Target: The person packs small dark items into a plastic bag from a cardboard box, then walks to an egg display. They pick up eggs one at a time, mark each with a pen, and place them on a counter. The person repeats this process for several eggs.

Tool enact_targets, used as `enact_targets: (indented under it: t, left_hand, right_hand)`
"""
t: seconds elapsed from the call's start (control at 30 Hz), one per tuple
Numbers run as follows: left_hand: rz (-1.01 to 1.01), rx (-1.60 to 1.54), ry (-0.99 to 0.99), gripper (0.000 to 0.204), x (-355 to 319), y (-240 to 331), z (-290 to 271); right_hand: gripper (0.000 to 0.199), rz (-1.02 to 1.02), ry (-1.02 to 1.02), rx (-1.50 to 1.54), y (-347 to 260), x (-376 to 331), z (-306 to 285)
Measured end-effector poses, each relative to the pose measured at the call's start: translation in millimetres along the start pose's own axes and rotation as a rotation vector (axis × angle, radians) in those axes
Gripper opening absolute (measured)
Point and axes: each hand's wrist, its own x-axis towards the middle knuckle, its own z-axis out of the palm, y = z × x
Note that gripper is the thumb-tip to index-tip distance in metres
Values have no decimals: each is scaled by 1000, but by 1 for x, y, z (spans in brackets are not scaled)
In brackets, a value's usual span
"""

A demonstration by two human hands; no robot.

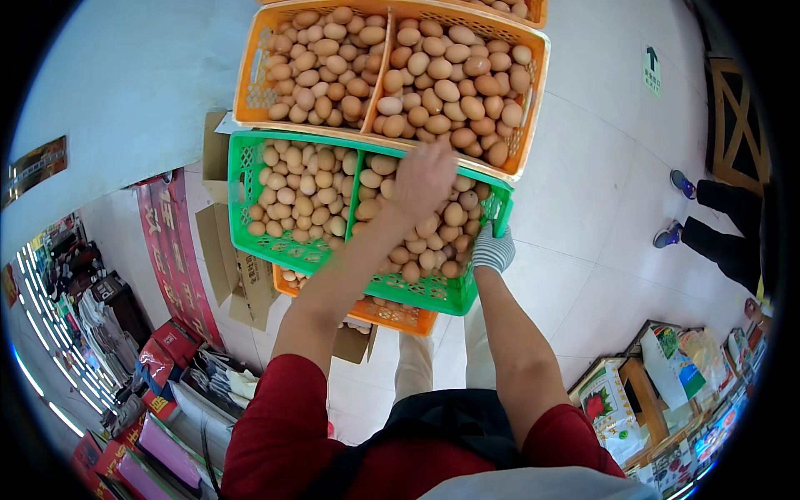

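"At the green crate's right end, what do you record of the hands?"

"The right hand, in a striped glove, appears closed on the end wall. The left hand, bare, reaches across the right compartment towards the far rim, over the eggs. Its fingertips are hidden from where I stand; I cannot tell whether it clasps an egg"

"Condition of the load?"

"Brown eggs, loose and heaped in both compartments. Below, a lower orange crate shows at the near side, also bearing eggs. Whether the green crate sits squarely upon it cannot be established"

"Hazards?"

"Cracked shells, in my judgement, should the left hand press into the heap or drop an egg. An uneven pull by the right hand could tilt the green crate, rolling its load against one wall, or let it slip onto the eggs beneath"

"Farther off?"

"Just past the far rim, a larger orange crate of eggs; a knock there could jolt both loads. Well apart, to the right, another person's legs in dark trousers"
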Motion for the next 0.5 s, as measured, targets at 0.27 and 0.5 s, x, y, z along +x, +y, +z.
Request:
enact_targets:
  t: [0.27, 0.5]
  left_hand:
    - [-590, 34, -141, 51, 69, -82, 59]
    - [-791, 108, -270, 35, 101, -66, 60]
  right_hand:
    - [25, -62, -12, -66, 3, -1, 6]
    - [21, 4, -35, 36, 1, 1, -1]
